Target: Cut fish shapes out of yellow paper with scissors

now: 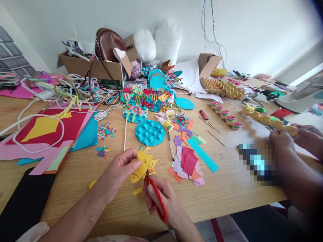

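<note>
L hand (123,166) is pinching yellow paper (138,171) btwn thumb & fingers, thumb pressing on top, index finger curling near the upper edge. R hand (163,193) is gripping red-handled scissors (158,195), fingers curling round the handles; dark blades are meeting the yellow paper just R of the L thumb. Can't tell how far apart the blades are standing. Paper is being held up over the worktop (217,195), at front ctr, w/ a drawn fish shape showing, incl. a dark eye dot. A yellow scrap (137,191) is lying just below it.

Further out, a blue disc (149,132) w/ raised scales is lying beyond the hands; a wooden stick (125,134) is running along its L side, a pen (171,146) is lying to its R. Paper scraps (189,161), mostly pink, red & lilac, are piling up R of the pen, w/ a blue strip (203,156) slanting alongside. Far R, a co-worker's hands (281,137) are working close to the end of a yellow carton strip (267,120); can't tell the exact grip.
</note>
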`<state>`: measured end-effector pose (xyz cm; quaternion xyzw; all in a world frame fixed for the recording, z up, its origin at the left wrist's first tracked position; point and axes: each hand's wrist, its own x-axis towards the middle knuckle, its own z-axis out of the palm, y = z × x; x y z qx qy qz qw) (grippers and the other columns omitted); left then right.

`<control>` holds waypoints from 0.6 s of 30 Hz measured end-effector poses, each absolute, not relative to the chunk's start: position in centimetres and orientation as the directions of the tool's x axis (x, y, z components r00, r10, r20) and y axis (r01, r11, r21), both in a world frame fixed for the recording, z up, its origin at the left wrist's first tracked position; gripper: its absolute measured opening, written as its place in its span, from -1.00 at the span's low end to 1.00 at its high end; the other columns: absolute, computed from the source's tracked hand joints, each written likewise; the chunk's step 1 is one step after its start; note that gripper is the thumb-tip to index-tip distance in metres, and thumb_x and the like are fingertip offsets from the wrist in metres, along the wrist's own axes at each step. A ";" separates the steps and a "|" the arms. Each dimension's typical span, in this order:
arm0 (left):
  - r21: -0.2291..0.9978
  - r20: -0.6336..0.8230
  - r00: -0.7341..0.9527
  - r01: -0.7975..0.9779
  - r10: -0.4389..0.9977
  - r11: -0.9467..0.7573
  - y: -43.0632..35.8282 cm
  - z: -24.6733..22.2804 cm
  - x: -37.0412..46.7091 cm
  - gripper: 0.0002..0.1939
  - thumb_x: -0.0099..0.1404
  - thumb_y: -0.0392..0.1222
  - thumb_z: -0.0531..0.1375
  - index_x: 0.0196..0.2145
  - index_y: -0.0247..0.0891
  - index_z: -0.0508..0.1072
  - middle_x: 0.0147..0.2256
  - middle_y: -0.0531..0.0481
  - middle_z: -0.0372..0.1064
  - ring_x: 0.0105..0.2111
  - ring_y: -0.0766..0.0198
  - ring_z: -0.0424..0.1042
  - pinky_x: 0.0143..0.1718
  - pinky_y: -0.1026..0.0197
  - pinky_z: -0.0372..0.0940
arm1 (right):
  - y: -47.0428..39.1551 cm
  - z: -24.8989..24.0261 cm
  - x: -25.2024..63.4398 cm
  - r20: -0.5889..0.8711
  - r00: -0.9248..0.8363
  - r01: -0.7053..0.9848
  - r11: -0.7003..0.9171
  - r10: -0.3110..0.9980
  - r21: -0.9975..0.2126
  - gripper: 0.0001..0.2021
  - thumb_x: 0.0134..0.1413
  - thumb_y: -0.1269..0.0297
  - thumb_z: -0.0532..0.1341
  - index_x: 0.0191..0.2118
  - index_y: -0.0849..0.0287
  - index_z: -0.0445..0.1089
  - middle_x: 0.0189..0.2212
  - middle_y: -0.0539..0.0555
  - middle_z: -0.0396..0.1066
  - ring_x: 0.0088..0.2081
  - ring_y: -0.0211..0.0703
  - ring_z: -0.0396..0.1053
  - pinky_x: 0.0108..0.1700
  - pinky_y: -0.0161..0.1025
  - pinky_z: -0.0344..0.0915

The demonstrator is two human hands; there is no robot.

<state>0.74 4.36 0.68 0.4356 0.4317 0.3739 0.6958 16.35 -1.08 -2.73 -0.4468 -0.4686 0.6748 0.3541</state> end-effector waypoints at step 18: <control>0.806 -0.436 0.411 -0.216 0.800 0.551 4.4 0.9 0.6 -0.83 0.06 -0.15 0.31 -0.35 -0.22 0.50 -0.40 0.05 0.48 -0.42 0.32 0.37 -0.41 0.33 0.21 | -1.1 -3.7 16.0 -0.205 -0.390 -0.170 -0.289 0.898 -0.942 -0.46 0.01 -0.30 0.08 -0.52 0.16 0.20 -0.73 -0.10 0.17 -0.73 -0.37 0.06 -0.67 -0.40 0.00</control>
